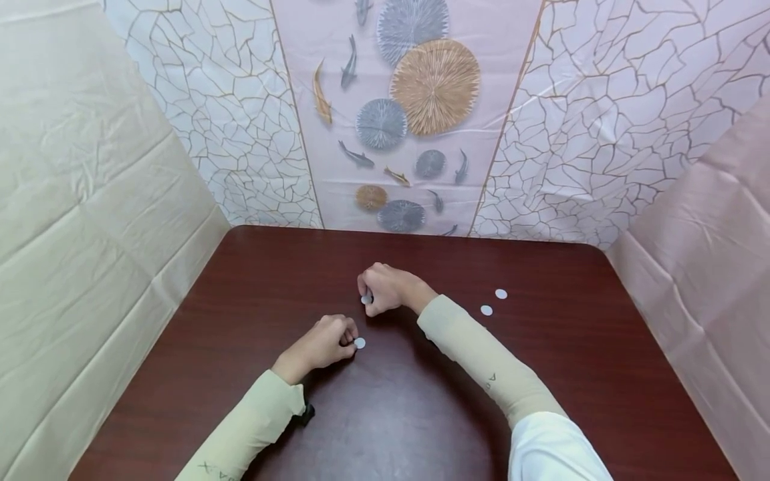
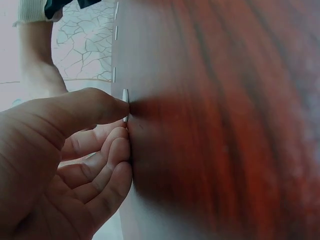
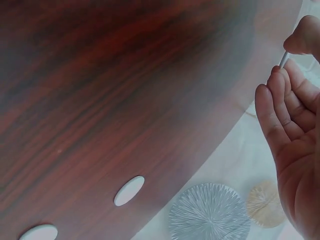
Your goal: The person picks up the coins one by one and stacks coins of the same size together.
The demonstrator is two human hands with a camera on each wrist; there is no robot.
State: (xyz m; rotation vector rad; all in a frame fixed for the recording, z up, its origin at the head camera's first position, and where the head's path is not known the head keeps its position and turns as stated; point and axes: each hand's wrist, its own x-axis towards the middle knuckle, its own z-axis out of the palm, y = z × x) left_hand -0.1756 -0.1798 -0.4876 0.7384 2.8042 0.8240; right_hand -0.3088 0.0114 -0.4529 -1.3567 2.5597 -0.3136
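My left hand (image 1: pixel 325 342) rests low on the tabletop and pinches a small white round disc (image 1: pixel 359 343) by its edge. In the left wrist view that disc (image 2: pixel 125 104) lies close against the wood, between thumb and fingers. Farther back and slightly right, my right hand (image 1: pixel 390 288) holds another white disc (image 1: pixel 365 300), partly hidden by the fingers. From the right wrist, this disc (image 3: pixel 284 60) shows edge-on, gripped between thumb and fingertips.
Two more white discs, a far one (image 1: pixel 501 293) and a nearer one (image 1: pixel 486 310), lie on the dark red-brown table (image 1: pixel 571 374) right of my right forearm. Behind the table hangs a patterned cloth (image 1: pixel 397 153); plain cloth walls (image 1: pixel 90 220) flank both sides.
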